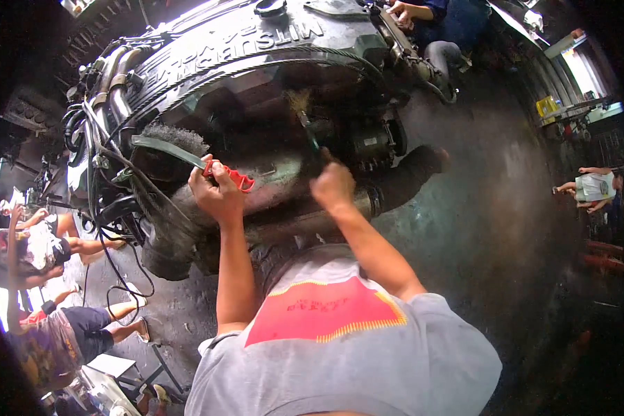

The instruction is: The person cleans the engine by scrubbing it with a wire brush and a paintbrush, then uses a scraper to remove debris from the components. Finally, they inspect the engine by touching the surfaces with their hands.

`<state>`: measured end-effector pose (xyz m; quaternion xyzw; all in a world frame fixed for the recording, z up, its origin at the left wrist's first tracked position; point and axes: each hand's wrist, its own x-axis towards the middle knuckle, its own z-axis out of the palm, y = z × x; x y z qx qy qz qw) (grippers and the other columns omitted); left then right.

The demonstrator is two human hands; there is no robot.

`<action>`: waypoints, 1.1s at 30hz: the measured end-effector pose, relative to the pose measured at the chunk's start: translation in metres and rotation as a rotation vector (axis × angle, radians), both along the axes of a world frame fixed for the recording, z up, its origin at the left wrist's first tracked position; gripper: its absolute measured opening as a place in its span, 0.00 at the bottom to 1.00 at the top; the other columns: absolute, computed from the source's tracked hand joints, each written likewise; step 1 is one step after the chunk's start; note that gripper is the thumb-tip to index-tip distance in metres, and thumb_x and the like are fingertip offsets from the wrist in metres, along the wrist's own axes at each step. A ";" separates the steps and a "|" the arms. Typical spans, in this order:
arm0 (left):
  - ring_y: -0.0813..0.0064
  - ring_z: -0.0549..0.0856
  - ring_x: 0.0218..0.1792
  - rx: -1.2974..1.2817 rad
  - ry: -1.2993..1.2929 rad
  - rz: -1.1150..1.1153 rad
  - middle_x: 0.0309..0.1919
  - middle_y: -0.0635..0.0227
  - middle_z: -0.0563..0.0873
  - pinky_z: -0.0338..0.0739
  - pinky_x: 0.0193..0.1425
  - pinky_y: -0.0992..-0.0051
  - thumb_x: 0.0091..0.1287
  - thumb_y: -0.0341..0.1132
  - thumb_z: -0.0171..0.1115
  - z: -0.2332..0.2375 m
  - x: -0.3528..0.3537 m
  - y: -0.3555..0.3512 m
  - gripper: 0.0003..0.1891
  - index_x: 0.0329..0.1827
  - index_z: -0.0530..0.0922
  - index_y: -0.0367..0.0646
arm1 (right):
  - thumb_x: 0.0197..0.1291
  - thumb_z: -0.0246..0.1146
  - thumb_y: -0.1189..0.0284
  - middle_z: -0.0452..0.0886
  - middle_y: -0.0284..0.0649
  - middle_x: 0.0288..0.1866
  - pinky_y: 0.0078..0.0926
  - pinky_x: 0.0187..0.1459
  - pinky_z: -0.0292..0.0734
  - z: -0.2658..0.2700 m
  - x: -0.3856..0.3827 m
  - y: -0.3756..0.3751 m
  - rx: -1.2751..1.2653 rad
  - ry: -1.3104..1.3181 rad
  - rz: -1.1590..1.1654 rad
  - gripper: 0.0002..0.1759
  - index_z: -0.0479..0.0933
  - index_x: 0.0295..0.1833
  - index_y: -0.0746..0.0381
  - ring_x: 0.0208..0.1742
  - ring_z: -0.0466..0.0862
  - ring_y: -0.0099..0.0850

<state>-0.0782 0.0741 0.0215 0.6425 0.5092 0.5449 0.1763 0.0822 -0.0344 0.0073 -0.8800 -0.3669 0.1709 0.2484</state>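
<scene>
My left hand [218, 196] is closed around the red handle of a wire brush [166, 148]. The brush's grey bristles face up, beside the pipes on the left of a large engine [256, 45] with MITSUBISHI on its cover. My right hand [334, 187] grips a paintbrush [299, 104] by its thin dark handle. Its tan bristles point into the shadowed side of the engine, below the cover. A thick dusty pipe [277, 184] runs across beneath both hands.
Black cables [100, 236] and hoses hang down at the engine's left. Another person's hand [410, 12] rests at the engine's top right. People in shorts [83, 326] are at the left, near a white stool [111, 365]. Another person [595, 187] stands far right.
</scene>
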 end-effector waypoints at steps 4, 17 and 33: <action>0.73 0.78 0.32 0.014 -0.004 0.011 0.34 0.63 0.77 0.73 0.38 0.73 0.61 0.36 0.52 -0.007 -0.003 0.004 0.11 0.41 0.77 0.40 | 0.33 0.54 0.76 0.75 0.63 0.26 0.47 0.37 0.75 -0.008 0.022 -0.012 0.184 -0.080 0.036 0.09 0.74 0.23 0.71 0.31 0.77 0.57; 0.64 0.77 0.37 -0.011 0.015 -0.021 0.32 0.62 0.79 0.70 0.43 0.68 0.59 0.33 0.52 0.001 0.001 0.000 0.10 0.39 0.77 0.37 | 0.44 0.53 0.76 0.76 0.65 0.38 0.40 0.48 0.72 -0.006 0.044 -0.008 0.488 -0.102 -0.349 0.20 0.73 0.42 0.80 0.42 0.78 0.56; 0.69 0.77 0.34 -0.039 0.005 -0.055 0.32 0.61 0.78 0.71 0.40 0.71 0.61 0.36 0.52 -0.005 -0.001 0.001 0.12 0.39 0.77 0.37 | 0.37 0.52 0.75 0.75 0.61 0.24 0.45 0.36 0.72 -0.013 0.005 0.012 0.312 0.020 -0.224 0.12 0.73 0.27 0.74 0.29 0.77 0.57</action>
